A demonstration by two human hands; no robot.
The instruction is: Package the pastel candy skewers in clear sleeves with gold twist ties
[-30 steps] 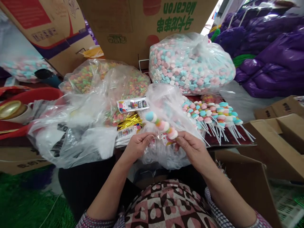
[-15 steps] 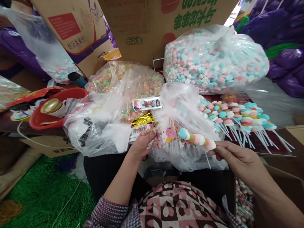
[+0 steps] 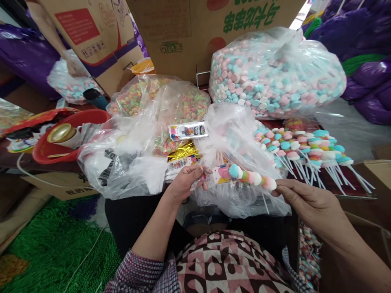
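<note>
Pinching the right-hand end of a candy skewer between thumb and fingers, the right hand sits at the lower right of the frame. The skewer lies almost level, just right of centre, its blue tip pointing left and its white end at the fingertips. The left hand, near the middle, grasps a crumpled clear wrapper whose printed part meets or overlaps the blue tip; I cannot tell whether the tip is inside it. Beneath both spreads a clear plastic bag. Gold ties and a printed packet lie just above the left hand. To the right, a pile of skewers rests with white sticks pointing down the frame. A large bag of pastel candies fills the upper right, a bag of colourful gummies the upper middle. At left stands a red basin; in the upper left, another person's hand touches a smaller candy bag.
</note>
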